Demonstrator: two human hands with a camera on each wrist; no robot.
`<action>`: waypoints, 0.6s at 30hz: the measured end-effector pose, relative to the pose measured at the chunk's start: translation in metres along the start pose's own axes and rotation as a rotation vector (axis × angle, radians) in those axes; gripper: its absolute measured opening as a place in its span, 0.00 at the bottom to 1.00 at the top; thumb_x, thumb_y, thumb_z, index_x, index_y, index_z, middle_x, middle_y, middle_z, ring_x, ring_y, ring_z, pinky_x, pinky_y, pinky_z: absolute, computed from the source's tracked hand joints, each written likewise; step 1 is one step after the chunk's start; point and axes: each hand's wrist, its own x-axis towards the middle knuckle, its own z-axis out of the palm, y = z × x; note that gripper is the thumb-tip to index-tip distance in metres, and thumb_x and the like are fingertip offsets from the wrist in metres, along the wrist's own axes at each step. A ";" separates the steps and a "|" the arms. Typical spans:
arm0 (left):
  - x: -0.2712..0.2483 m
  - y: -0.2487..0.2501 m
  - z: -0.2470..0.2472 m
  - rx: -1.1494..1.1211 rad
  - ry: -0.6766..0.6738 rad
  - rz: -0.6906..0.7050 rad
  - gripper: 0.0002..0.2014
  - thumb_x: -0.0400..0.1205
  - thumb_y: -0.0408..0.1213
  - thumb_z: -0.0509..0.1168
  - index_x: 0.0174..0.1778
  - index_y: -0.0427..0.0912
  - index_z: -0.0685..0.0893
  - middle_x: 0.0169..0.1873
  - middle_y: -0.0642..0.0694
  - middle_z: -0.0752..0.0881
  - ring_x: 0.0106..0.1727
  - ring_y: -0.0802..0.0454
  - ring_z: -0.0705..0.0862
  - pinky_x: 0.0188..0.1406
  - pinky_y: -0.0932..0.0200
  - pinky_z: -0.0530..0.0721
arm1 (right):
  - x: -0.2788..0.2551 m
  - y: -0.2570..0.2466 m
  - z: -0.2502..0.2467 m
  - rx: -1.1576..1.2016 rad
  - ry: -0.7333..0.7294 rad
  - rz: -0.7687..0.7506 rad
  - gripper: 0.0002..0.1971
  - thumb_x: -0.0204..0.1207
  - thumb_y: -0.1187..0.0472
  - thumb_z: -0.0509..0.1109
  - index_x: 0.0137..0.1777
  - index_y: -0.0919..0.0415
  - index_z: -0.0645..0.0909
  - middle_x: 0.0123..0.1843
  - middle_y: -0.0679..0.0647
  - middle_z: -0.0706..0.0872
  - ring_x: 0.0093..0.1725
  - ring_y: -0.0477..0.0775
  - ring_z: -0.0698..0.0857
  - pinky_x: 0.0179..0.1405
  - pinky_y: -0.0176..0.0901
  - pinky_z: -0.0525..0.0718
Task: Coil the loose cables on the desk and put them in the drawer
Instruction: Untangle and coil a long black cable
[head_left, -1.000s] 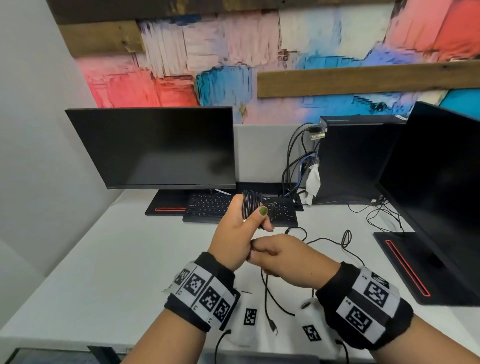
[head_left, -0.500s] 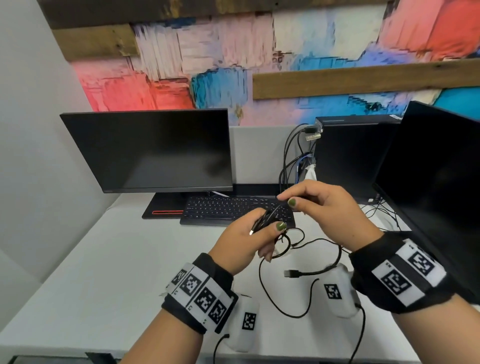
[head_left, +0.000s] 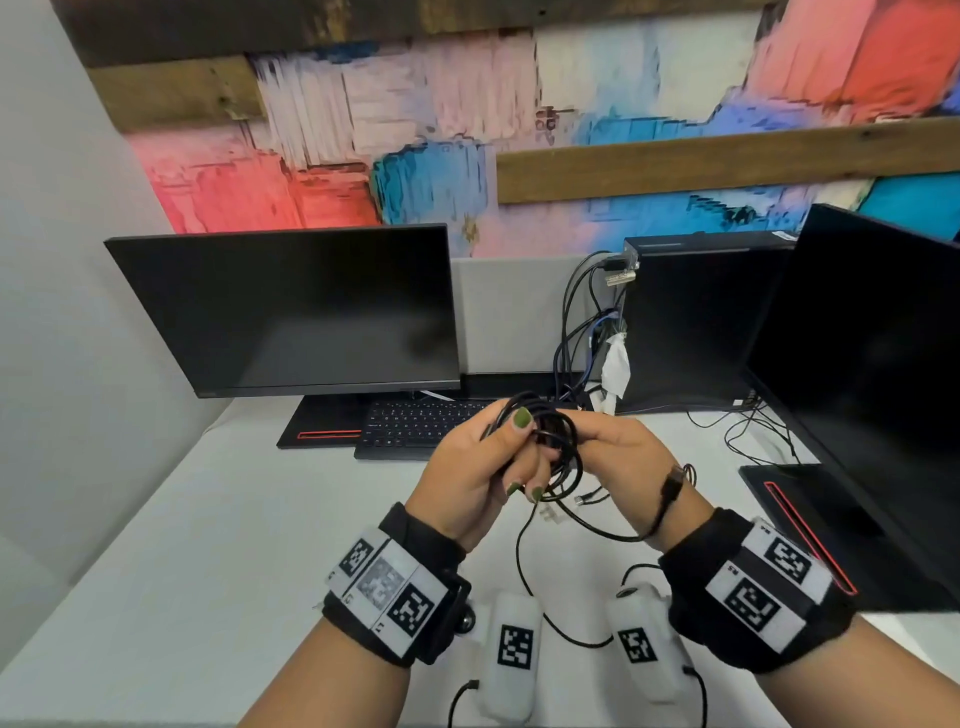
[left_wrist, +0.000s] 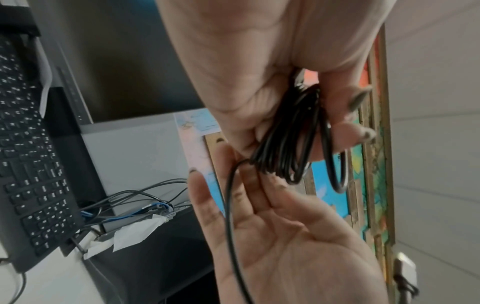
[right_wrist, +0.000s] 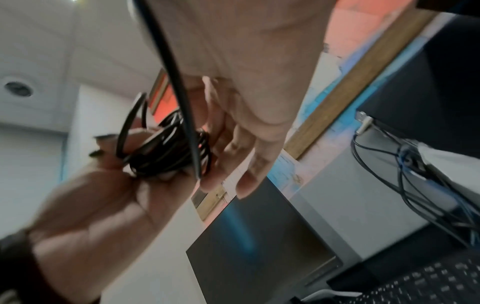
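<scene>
Head view: at frame centre the left hand (head_left: 480, 467) grips a black cable (head_left: 553, 441) wound into a coil, thumb pressed over the strands and fingers curled beneath. The right hand (head_left: 621, 457) meets the coil from the right; in the wrist views its fingers (left_wrist: 249, 185) lie fairly straight against the bundle, with one loose strand running across the palm. That strand loops down in front of the right wrist, ending in a plug (head_left: 672, 486) near the wristband. The coil hangs above the white bench (head_left: 208, 545), in front of the keyboard (head_left: 415, 423). A dark monitor (head_left: 291, 312) fills the left middle, another (head_left: 872, 338) the right edge. Both wristbands (head_left: 387, 584) carry black-and-white square markers; small letters beside them are too small to read. No brand name is legible anywhere.
</scene>
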 end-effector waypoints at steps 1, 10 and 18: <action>0.000 0.000 -0.002 -0.011 0.024 0.004 0.13 0.78 0.47 0.68 0.36 0.40 0.83 0.16 0.49 0.71 0.21 0.52 0.75 0.40 0.61 0.80 | 0.001 0.002 -0.001 0.088 -0.048 0.018 0.17 0.73 0.73 0.62 0.49 0.54 0.89 0.43 0.51 0.90 0.50 0.51 0.86 0.59 0.47 0.83; 0.005 -0.003 -0.005 -0.029 0.234 -0.001 0.11 0.81 0.39 0.58 0.36 0.38 0.78 0.20 0.43 0.69 0.27 0.48 0.73 0.43 0.55 0.81 | 0.003 0.015 0.005 -0.029 -0.037 0.026 0.31 0.75 0.38 0.65 0.66 0.63 0.79 0.45 0.43 0.86 0.48 0.44 0.85 0.49 0.41 0.84; 0.004 -0.009 -0.009 0.219 0.278 -0.027 0.17 0.79 0.42 0.63 0.59 0.34 0.81 0.54 0.33 0.85 0.57 0.41 0.83 0.63 0.46 0.80 | 0.000 0.005 0.008 -0.010 0.196 0.078 0.17 0.81 0.63 0.65 0.69 0.54 0.80 0.58 0.49 0.88 0.58 0.43 0.86 0.59 0.35 0.83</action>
